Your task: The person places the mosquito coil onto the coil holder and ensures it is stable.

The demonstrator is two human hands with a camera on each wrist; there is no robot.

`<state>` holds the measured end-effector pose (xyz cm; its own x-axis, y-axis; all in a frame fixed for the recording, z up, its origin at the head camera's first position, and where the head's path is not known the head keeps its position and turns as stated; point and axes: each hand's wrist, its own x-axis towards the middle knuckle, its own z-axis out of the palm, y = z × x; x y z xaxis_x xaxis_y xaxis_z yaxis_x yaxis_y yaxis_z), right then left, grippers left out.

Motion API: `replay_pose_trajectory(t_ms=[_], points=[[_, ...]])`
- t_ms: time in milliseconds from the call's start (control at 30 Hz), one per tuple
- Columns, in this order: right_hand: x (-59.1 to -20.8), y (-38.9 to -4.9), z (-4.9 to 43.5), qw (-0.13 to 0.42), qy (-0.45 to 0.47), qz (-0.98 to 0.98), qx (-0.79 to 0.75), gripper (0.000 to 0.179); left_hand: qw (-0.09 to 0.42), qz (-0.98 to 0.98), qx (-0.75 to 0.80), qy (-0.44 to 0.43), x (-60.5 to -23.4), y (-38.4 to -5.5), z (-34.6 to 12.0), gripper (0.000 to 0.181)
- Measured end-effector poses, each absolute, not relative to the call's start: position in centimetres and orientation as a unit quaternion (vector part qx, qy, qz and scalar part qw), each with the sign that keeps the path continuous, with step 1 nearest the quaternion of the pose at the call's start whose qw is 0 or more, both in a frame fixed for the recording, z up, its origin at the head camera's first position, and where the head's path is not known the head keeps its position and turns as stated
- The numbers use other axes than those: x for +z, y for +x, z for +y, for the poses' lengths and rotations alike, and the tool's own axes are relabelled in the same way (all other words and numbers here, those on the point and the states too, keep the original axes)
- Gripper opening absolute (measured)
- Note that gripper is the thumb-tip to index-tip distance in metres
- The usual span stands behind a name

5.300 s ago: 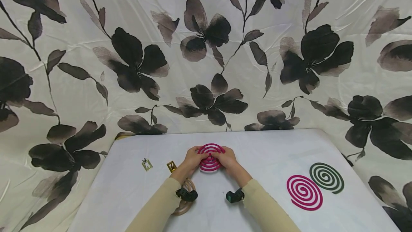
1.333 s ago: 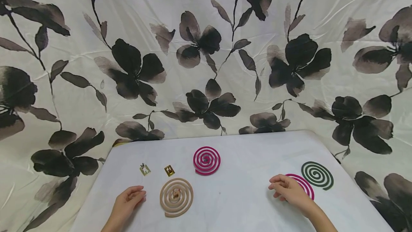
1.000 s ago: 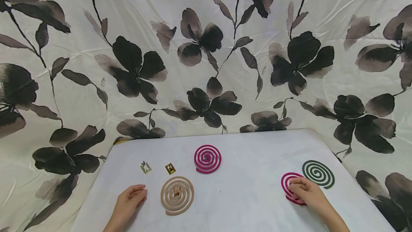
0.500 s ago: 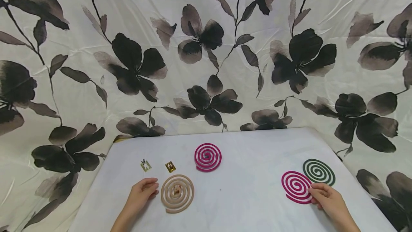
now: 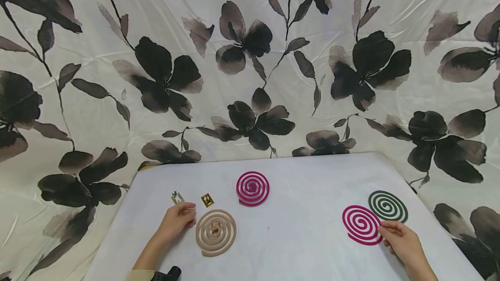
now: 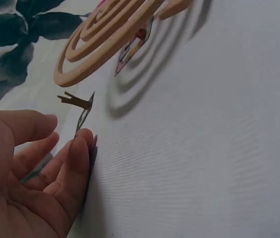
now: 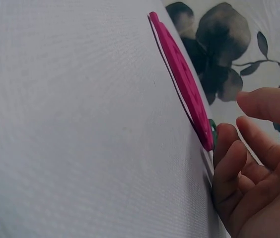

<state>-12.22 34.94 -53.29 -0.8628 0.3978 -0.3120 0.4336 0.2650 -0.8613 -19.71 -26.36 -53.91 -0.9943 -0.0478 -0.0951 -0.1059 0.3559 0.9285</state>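
My left hand (image 5: 175, 220) hovers low over the table left of a tan mosquito coil (image 5: 215, 228), fingers loosely bent and thumb apart. Beyond its fingertips is a small pale metal coil stand (image 5: 175, 195), partly covered in the head view. A gold metal coil stand (image 5: 207, 200) lies to its right. The left wrist view has the tan coil raised on a stand, and a metal stand (image 6: 83, 105) near the fingertips. My right hand (image 5: 404, 242) has its fingertips at the edge of a flat pink coil (image 5: 362, 225), beside a green coil (image 5: 387, 205); thumb and forefinger stand apart.
A second pink coil (image 5: 252, 182) sits near the table's far edge, a stand showing at its centre. White cloth covers the table (image 5: 300, 211). Behind it hangs a flower-printed fabric (image 5: 187, 8).
The hands have left the far pink coil, which sits on its own. My right hand has gone to the right-hand coils. Lately my left hand has moved up and right towards the stands.
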Motion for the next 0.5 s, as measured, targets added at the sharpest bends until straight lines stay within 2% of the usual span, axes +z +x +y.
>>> replay_pose_trajectory(t_ms=[267,500], points=[[-53.6,-12.4,34.9,0.025,0.271,0.793,-0.545,0.048,0.052,0.864,0.500,-0.032,-53.8,-22.0,-26.6,0.041],[-53.6,-12.5,34.9,0.025,0.273,0.793,-0.544,0.048,0.072,0.877,0.476,-0.006,-53.2,-23.1,-26.3,0.045]])
